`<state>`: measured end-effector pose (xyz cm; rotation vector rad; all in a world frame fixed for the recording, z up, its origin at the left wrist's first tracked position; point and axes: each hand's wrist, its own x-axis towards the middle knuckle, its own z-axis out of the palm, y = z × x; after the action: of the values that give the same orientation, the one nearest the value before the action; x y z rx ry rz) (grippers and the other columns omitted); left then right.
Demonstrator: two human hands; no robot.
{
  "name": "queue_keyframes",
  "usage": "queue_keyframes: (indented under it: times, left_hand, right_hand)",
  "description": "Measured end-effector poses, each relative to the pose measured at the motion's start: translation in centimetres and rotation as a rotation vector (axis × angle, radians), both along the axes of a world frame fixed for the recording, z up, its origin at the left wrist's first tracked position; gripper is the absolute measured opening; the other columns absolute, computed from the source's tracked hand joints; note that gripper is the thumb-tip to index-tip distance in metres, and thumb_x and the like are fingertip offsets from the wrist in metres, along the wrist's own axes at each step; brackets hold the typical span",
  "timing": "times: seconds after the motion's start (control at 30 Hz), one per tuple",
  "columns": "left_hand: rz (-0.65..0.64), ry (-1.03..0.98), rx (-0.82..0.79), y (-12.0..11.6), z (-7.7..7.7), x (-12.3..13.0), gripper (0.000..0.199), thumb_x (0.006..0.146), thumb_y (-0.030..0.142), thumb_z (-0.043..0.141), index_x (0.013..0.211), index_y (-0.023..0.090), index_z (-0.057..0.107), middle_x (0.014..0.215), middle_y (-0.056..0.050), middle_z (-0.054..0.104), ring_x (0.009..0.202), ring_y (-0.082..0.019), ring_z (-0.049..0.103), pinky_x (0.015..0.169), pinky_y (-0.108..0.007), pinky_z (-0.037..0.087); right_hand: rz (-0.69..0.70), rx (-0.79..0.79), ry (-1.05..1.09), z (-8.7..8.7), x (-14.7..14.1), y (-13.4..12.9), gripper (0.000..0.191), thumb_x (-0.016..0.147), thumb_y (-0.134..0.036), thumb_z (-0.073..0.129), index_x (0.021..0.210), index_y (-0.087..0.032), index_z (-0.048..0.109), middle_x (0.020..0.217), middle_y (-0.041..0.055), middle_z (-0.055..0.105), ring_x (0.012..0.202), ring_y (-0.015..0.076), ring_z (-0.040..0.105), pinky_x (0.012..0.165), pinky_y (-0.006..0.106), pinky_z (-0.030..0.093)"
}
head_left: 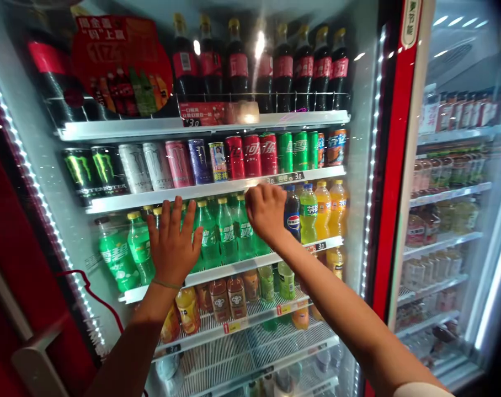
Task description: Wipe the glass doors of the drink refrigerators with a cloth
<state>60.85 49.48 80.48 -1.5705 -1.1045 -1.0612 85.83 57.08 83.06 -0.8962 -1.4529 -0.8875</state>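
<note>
My left hand (174,242) is spread with its fingers up, at the glass door of a drinks fridge, in front of the green soda bottles (209,231). Whether the palm touches the glass I cannot tell. Higher and to the right, my right hand (267,212) is closed in a fist, also at the glass, below the can shelf's edge (192,191). Its curled fingers hide anything that might be inside. Just right of the fist stands a dark blue bottle (292,212). Red cans (252,156) sit on the shelf above it.
Cola bottles (238,66) line the top shelf beside a round red sign (122,63). Juice and brown bottles (220,300) stand lower. A door handle (39,361) and a red cord (87,284) are at left. Another fridge (444,187) stands at right.
</note>
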Motion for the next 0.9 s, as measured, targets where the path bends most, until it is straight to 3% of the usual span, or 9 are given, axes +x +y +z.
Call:
queue_keyframes:
  times: [0.13,0.23,0.3,0.43,0.57,0.67,0.73,0.8,0.9]
  left_hand:
    - [-0.004,0.009,-0.004,0.2,-0.2,-0.3,0.077,0.099,0.032,0.056,0.164,0.036,0.016,0.170,-0.006,0.024,0.159,-0.033,0.021,0.129,-0.063,0.010]
    - [-0.010,0.008,0.015,0.2,-0.4,-0.5,0.077,0.099,0.031,0.056,0.165,0.035,0.016,0.171,-0.006,0.021,0.159,-0.033,0.020,0.129,-0.065,0.009]
    - [-0.007,0.009,0.027,0.3,-0.5,-0.6,0.077,0.099,0.031,0.057,0.165,0.034,0.017,0.171,-0.006,0.022,0.159,-0.033,0.020,0.130,-0.064,0.009]
    - [-0.003,0.021,0.035,0.3,-0.6,-1.1,0.074,0.100,0.033,0.056,0.164,0.034,0.019,0.170,-0.006,0.024,0.159,-0.031,0.021,0.130,-0.062,0.012]
    - [0.000,0.022,0.040,0.2,-0.7,-1.2,0.075,0.100,0.033,0.056,0.164,0.034,0.019,0.169,-0.006,0.025,0.158,-0.032,0.023,0.130,-0.062,0.012]
    - [0.020,0.021,0.041,0.1,-0.7,-1.2,0.076,0.099,0.032,0.057,0.165,0.032,0.018,0.169,-0.007,0.025,0.158,-0.031,0.022,0.130,-0.062,0.012]
    - [0.021,0.019,0.041,0.1,-0.7,-1.2,0.077,0.099,0.032,0.057,0.165,0.033,0.017,0.169,-0.007,0.025,0.158,-0.032,0.022,0.130,-0.062,0.012]
    - [0.013,0.019,0.043,0.1,-0.7,-1.3,0.077,0.099,0.031,0.057,0.165,0.033,0.017,0.169,-0.007,0.026,0.158,-0.031,0.023,0.130,-0.061,0.012]
    - [0.000,0.021,0.040,0.0,-0.7,-1.5,0.075,0.100,0.032,0.057,0.164,0.034,0.019,0.169,-0.006,0.027,0.158,-0.031,0.023,0.131,-0.060,0.013]
  right_hand:
    - [-0.010,0.019,-0.059,-1.6,1.3,0.3,0.010,0.098,-0.025,0.049,0.101,-0.025,0.058,0.103,0.0074,0.058,0.100,0.0265,0.045,0.087,0.041,0.031]
    - [-0.069,-0.020,0.276,-0.3,1.9,0.6,0.013,0.099,-0.025,0.044,0.100,-0.023,0.057,0.102,0.0095,0.054,0.099,0.0284,0.043,0.086,0.043,0.030]
    - [-0.060,-0.039,0.329,0.8,-0.1,0.2,0.015,0.101,-0.025,0.042,0.100,-0.023,0.057,0.103,0.0100,0.053,0.099,0.0286,0.042,0.085,0.043,0.029]
    - [0.001,-0.047,-0.036,-0.7,-5.2,-1.4,0.012,0.102,-0.026,0.048,0.101,-0.025,0.061,0.104,0.0081,0.059,0.101,0.0262,0.044,0.086,0.040,0.030]
    - [0.004,0.033,-0.140,-3.7,-2.5,-1.1,0.011,0.101,-0.024,0.050,0.103,-0.026,0.061,0.104,0.0069,0.062,0.100,0.0246,0.047,0.087,0.039,0.032]
    - [-0.073,0.045,0.174,-2.3,0.2,0.1,0.016,0.102,-0.027,0.044,0.101,-0.023,0.059,0.101,0.0095,0.058,0.096,0.0269,0.046,0.084,0.041,0.032]
    - [-0.096,0.038,0.278,-0.5,-0.8,0.1,0.019,0.102,-0.030,0.041,0.100,-0.022,0.059,0.099,0.0104,0.057,0.094,0.0277,0.045,0.082,0.042,0.032]
    - [-0.081,0.053,0.174,0.0,-3.5,-0.6,0.019,0.103,-0.029,0.042,0.098,-0.023,0.059,0.097,0.0099,0.058,0.092,0.0267,0.045,0.081,0.041,0.031]
    - [-0.030,0.115,-0.172,-2.0,-6.4,-1.8,0.012,0.102,-0.025,0.049,0.101,-0.025,0.061,0.099,0.0067,0.063,0.093,0.0240,0.047,0.083,0.039,0.032]
